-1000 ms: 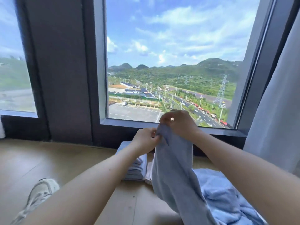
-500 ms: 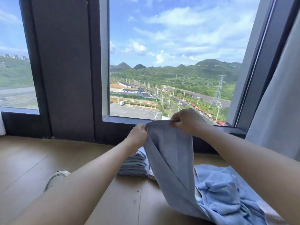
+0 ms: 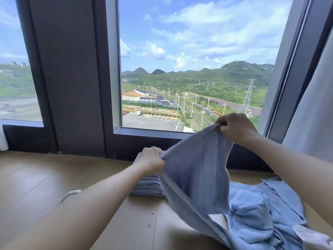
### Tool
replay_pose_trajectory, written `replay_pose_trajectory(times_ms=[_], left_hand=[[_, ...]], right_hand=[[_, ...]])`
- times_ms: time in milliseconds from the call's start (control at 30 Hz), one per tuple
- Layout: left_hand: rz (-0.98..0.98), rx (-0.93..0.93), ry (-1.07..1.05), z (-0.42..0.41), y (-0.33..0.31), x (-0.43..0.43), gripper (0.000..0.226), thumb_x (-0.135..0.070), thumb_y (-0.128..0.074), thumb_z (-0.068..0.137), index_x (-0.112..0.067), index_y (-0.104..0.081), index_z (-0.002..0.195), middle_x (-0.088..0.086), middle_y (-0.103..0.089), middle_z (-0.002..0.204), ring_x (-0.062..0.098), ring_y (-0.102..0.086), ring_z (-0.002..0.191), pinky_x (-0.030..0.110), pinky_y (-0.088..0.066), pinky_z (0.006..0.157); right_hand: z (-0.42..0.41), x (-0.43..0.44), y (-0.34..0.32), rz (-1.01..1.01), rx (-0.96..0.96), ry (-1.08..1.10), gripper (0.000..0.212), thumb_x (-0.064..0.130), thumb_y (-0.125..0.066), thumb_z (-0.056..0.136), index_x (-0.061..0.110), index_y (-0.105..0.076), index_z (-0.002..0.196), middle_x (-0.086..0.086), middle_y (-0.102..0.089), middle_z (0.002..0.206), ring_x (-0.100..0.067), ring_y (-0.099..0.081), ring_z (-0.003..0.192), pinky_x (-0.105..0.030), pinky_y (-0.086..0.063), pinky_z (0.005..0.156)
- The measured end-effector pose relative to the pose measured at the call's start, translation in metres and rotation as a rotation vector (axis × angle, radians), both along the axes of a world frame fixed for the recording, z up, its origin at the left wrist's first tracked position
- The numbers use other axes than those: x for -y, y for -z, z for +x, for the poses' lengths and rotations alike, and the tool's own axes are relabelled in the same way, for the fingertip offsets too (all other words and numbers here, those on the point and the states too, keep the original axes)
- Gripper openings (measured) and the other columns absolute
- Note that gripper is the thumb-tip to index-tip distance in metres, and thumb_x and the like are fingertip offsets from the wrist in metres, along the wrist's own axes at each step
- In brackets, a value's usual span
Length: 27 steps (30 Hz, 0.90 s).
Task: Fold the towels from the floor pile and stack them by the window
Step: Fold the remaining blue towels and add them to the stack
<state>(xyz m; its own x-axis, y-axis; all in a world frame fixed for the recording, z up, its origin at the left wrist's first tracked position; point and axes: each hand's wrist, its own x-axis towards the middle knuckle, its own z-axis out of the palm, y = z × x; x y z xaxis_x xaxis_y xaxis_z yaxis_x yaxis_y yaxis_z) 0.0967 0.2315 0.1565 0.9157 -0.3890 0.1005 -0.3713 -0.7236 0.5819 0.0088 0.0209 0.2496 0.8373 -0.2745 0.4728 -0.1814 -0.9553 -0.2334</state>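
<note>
A grey-blue towel (image 3: 196, 170) hangs stretched between both hands in front of the window. My left hand (image 3: 151, 160) grips its lower left corner. My right hand (image 3: 234, 128) grips its upper right corner, higher up. The towel's lower end trails down onto the floor pile of light blue towels (image 3: 261, 212) at the right. A stack of folded towels (image 3: 146, 186) lies on the floor below the window, partly hidden behind my left hand and the held towel.
A large window (image 3: 189, 69) with a dark frame faces me above the wooden floor (image 3: 36, 186). A grey curtain (image 3: 311, 114) hangs at the right. A white shoe (image 3: 71, 193) peeks out beside my left forearm.
My hands have drawn apart, spreading the towel's top edge: the right hand went up and right, the left stayed low. The view shifted slightly.
</note>
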Motion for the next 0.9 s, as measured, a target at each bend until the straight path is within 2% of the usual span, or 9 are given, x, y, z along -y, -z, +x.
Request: replay_pose_trajectory(times_ms=[100,200,267,333,433,533,600,733,900], left_hand=[[-0.028,-0.008,-0.064,0.011,-0.001,-0.003,0.020,-0.007,-0.045,0.075,-0.021,-0.053,0.063,0.007,-0.059,0.078,0.026,-0.057,0.077,0.024,-0.042,0.058],[-0.229,-0.060,-0.072,0.017,0.002,-0.004,0.019,-0.010,-0.052,0.083,-0.016,-0.066,0.072,0.006,-0.062,0.077,0.023,-0.059,0.076,0.029,-0.052,0.069],[-0.313,-0.126,-0.035,0.011,0.007,-0.001,0.013,-0.015,-0.057,0.085,-0.016,-0.068,0.077,0.002,-0.059,0.074,0.018,-0.055,0.072,0.025,-0.050,0.063],[-0.279,-0.122,-0.001,0.003,0.013,0.005,0.009,-0.023,-0.063,0.084,-0.017,-0.068,0.080,-0.003,-0.056,0.071,0.013,-0.052,0.070,0.022,-0.044,0.059],[-0.290,-0.157,0.057,-0.009,0.016,0.018,0.015,-0.028,-0.064,0.085,-0.014,-0.066,0.078,-0.002,-0.053,0.068,0.008,-0.046,0.061,0.019,-0.036,0.055],[-0.348,-0.225,0.101,-0.016,0.015,0.024,0.027,-0.029,-0.065,0.085,-0.014,-0.060,0.064,-0.001,-0.047,0.059,0.011,-0.039,0.056,0.025,-0.031,0.055],[-0.355,-0.242,0.145,-0.019,0.013,0.024,0.032,-0.031,-0.066,0.085,-0.017,-0.058,0.057,-0.002,-0.045,0.057,0.012,-0.039,0.058,0.025,-0.031,0.056],[-0.391,-0.236,0.210,-0.027,0.009,0.022,0.028,-0.028,-0.068,0.084,-0.021,-0.062,0.058,-0.003,-0.054,0.060,0.009,-0.047,0.063,0.024,-0.036,0.061],[-0.286,-0.147,0.248,-0.039,0.008,0.024,0.023,-0.027,-0.065,0.086,-0.021,-0.060,0.064,-0.006,-0.055,0.062,0.004,-0.047,0.059,0.018,-0.035,0.056]], right_hand=[[-0.007,0.032,0.013,-0.032,-0.019,0.170,0.025,0.006,-0.044,0.087,0.010,-0.068,0.092,-0.013,-0.066,0.100,-0.031,-0.056,0.088,-0.031,-0.042,0.067],[-0.013,0.047,0.026,-0.106,-0.306,0.333,0.019,0.004,-0.042,0.088,0.009,-0.059,0.095,-0.012,-0.059,0.103,-0.028,-0.054,0.087,-0.027,-0.039,0.062],[-0.015,0.038,0.044,-0.094,-0.503,0.215,0.018,0.010,-0.049,0.088,0.015,-0.055,0.104,-0.008,-0.056,0.112,-0.025,-0.054,0.096,-0.027,-0.040,0.064],[-0.015,0.014,0.065,0.119,-0.552,-0.020,0.035,0.020,-0.062,0.086,0.020,-0.054,0.120,-0.004,-0.056,0.118,-0.020,-0.056,0.096,-0.022,-0.043,0.067],[-0.009,-0.026,0.078,0.452,-0.480,-0.273,0.045,0.033,-0.071,0.080,0.024,-0.057,0.123,0.007,-0.062,0.097,-0.009,-0.059,0.076,-0.016,-0.044,0.060],[-0.003,-0.046,0.076,0.408,-0.305,-0.382,0.037,0.036,-0.071,0.079,0.020,-0.065,0.113,0.023,-0.049,0.062,0.006,-0.045,0.055,-0.007,-0.033,0.052],[-0.004,-0.048,0.074,0.349,-0.229,-0.396,0.029,0.035,-0.072,0.079,0.019,-0.069,0.104,0.020,-0.046,0.049,0.005,-0.046,0.050,-0.008,-0.032,0.050],[-0.012,-0.045,0.073,0.168,-0.195,-0.307,0.014,0.029,-0.065,0.085,0.019,-0.073,0.090,0.015,-0.054,0.067,-0.009,-0.056,0.072,-0.021,-0.042,0.063],[-0.022,-0.043,0.072,0.060,-0.136,-0.250,0.016,0.028,-0.057,0.088,0.017,-0.069,0.088,0.005,-0.057,0.076,-0.017,-0.057,0.075,-0.027,-0.044,0.065]])
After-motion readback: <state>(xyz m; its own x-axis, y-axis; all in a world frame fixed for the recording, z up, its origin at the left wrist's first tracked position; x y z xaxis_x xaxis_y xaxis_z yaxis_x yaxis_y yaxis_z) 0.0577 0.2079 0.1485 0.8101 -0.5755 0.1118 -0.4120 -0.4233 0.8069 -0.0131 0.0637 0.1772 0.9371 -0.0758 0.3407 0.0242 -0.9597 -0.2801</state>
